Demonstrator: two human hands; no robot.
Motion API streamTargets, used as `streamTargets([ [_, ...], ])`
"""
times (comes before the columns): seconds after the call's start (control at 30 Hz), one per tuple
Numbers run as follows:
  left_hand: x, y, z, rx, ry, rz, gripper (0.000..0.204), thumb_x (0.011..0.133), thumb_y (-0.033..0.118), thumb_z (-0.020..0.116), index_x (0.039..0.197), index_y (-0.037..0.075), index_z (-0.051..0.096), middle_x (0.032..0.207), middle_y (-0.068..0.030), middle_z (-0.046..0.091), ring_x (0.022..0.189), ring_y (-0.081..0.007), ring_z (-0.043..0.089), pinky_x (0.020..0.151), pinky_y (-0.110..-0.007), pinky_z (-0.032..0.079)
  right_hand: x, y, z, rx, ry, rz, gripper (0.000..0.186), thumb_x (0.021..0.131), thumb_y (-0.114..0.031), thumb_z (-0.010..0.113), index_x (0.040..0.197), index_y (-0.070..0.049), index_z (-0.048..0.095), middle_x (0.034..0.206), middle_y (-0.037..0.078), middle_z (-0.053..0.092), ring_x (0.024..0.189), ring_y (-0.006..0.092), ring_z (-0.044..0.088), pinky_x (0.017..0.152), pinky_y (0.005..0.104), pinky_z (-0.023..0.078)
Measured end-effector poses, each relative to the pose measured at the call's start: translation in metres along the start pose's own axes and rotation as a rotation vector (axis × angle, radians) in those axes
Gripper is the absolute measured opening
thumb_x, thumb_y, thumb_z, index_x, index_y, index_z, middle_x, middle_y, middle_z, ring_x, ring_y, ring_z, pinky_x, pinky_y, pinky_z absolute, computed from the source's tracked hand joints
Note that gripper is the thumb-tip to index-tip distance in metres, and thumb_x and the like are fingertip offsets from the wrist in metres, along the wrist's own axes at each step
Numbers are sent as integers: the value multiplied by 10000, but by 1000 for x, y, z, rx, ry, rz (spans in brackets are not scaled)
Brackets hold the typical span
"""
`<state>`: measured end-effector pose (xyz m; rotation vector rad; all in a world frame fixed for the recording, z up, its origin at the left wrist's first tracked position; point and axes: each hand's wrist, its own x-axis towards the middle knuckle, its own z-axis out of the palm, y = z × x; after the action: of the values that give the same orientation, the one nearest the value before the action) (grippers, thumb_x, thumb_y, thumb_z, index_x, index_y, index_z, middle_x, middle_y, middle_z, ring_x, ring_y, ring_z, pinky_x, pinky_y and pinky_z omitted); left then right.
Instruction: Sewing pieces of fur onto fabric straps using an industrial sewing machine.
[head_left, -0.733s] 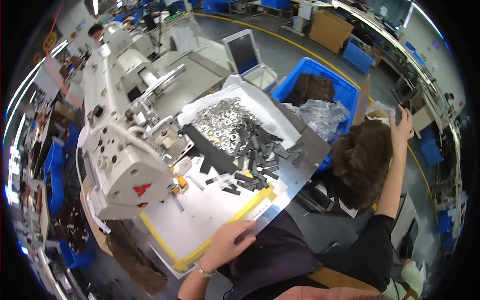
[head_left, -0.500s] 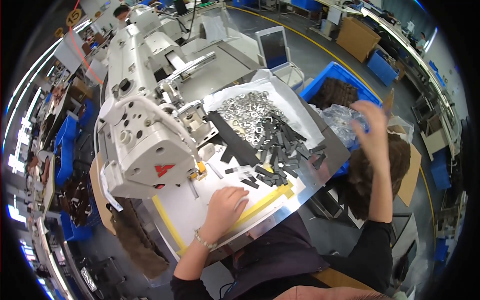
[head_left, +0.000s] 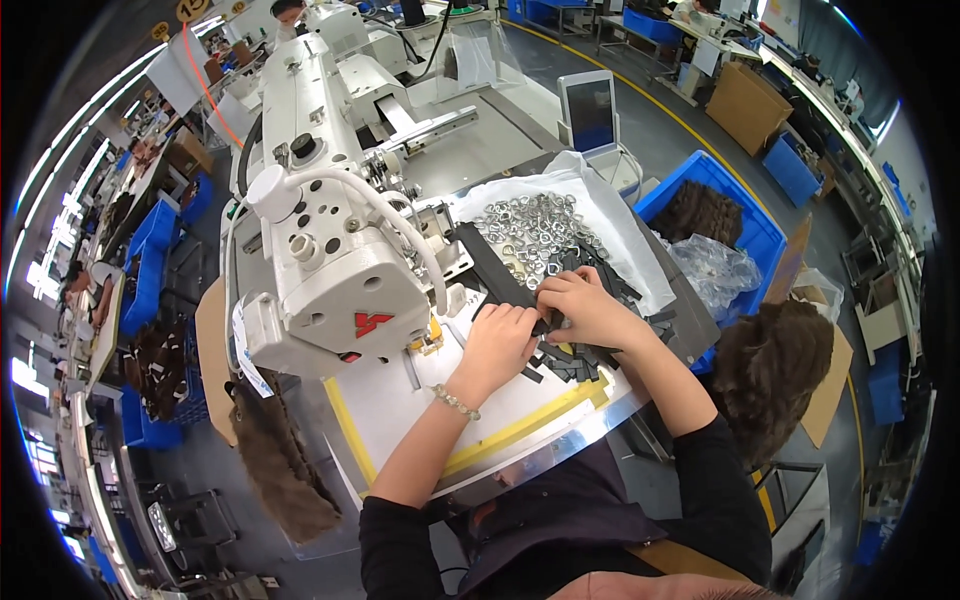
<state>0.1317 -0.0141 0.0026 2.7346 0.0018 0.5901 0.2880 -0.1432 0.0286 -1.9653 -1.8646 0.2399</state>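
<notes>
In the head view, both hands now meet over the worktable, where in the earlier frames they were well apart. The right hand (head_left: 590, 312), raised near the blue crate (head_left: 768, 238) half a second ago, is down among the black strips (head_left: 575, 370), its forearm crossing the right part of the table. The left hand (head_left: 498, 346), which was nearer the table's near edge over the white sheet (head_left: 385, 405), has moved farther in and to the right; its wrist wears a bracelet (head_left: 457, 402).

The fingers of both hands are bent and close together, with a bit of black between them. I cannot tell whether either hand grips a strip or only touches one, as the fingertips are partly hidden.

The strips lie heaped around and under the right hand, some now covered by it. The loose metal rings (head_left: 540, 230) lie just beyond, on a white liner (head_left: 650, 285), as before. To the left of the hands stands the sewing machine (head_left: 340, 300). The brown fur pile (head_left: 775, 370) remains to the right of the table, near the crate.
</notes>
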Motion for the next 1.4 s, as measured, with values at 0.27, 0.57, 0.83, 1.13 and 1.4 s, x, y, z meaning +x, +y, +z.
streamTargets([
  [0.27, -6, -5, 1, -18, 236, -2, 79, 785, 79, 656, 805, 68, 581, 699, -59, 578, 665, -244, 583, 639, -349, 448, 5, -7, 17, -9, 253, -53, 220, 715, -115, 747, 895, -152, 626, 906, -29, 620, 980, 159, 572, 958, 428, 299],
  [0.57, -36, -9, -14, -291, 227, -199, 109, 751, 50, 744, 804, 42, 649, 784, -73, 654, 728, -237, 641, 649, -329, 509, 13, -17, 43, -15, 356, -271, 176, 713, -51, 707, 854, -137, 646, 851, -40, 634, 808, 156, 584, 735, 320, 408],
  [0.83, -35, -16, -19, -464, 88, -300, 161, 767, 101, 781, 842, 2, 678, 832, -85, 668, 732, -200, 641, 660, -293, 516, 14, -15, 50, 17, 405, -280, 157, 709, -39, 697, 822, -136, 647, 786, -28, 613, 749, 165, 574, 687, 308, 419],
  [1.13, -35, -21, -18, -488, 133, -275, 135, 780, 79, 763, 865, 0, 696, 822, -87, 671, 740, -210, 647, 659, -297, 513, 12, -11, 49, 62, 350, -195, 249, 654, -4, 725, 852, -149, 685, 872, -50, 677, 790, 145, 600, 733, 303, 385],
  [1.4, -31, -10, -14, -519, 235, -380, 126, 808, 19, 720, 927, 8, 682, 810, -80, 673, 685, -170, 650, 636, -272, 527, 6, -20, 31, 235, 448, -100, 531, 625, -146, 800, 1095, -83, 561, 1162, 85, 611, 870, 198, 603, 800, 321, 357],
])
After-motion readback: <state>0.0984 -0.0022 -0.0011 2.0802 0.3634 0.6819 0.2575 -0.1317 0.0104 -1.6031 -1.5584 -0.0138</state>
